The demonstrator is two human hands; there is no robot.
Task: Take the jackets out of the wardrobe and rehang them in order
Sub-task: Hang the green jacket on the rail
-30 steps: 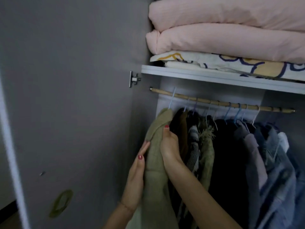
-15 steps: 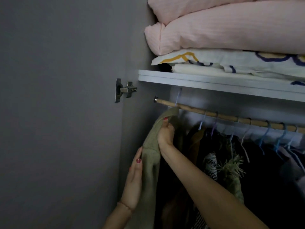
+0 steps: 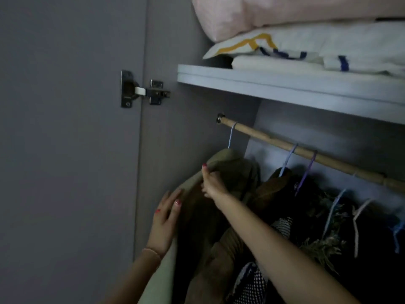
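Green jacket (image 3: 232, 170) hangs on a pale blue hanger (image 3: 231, 134) at far L end of rod (image 3: 306, 152), approx 11 o'clock from the other clothes. R hand (image 3: 211, 183) pinches shoulder fabric. L hand (image 3: 164, 222) lies flat, fingers straight, on its outer side. Dim light; weight unclear, prob. light. Cloth soft, floppy: better to lift by the hook.

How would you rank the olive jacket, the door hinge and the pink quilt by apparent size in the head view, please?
1. Olive jacket
2. Pink quilt, though the frame crops it, so this order is unsure
3. Door hinge, clearly smallest
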